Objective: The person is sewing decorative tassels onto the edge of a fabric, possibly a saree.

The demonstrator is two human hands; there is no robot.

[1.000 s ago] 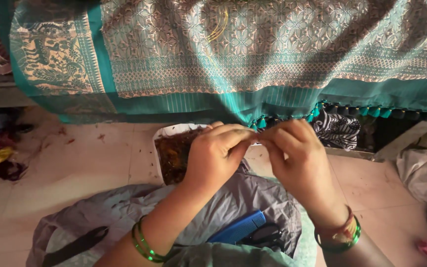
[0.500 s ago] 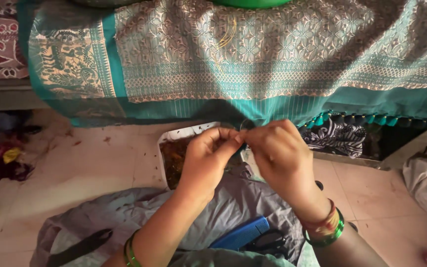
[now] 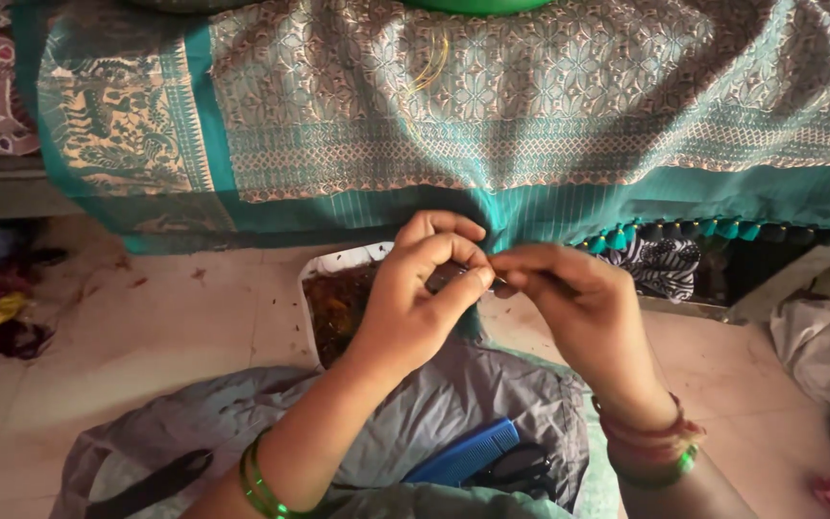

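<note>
**Both hands pinched at the teal hem: fringe work in hand**

My left hand (image 3: 415,298) has its grip closed, thumb and forefinger pinched on the lower edge of the teal patterned cloth (image 3: 492,125), which hangs from a raised surface down toward the floor. My right hand (image 3: 578,308) meets it fingertip to fingertip, its grip also together on a fine thread or strand at the same spot; the strand itself is too small to make out. Finished teal tassels (image 3: 670,231) hang along the hem just to the right.

Beneath my hands sit a white tray of dark bits (image 3: 333,303), a grey bag (image 3: 434,423) and a blue comb (image 3: 463,454).

Judgement: keep the hem taut, pinch close to the edge, and match the spacing of the neighbouring tassels.
</note>
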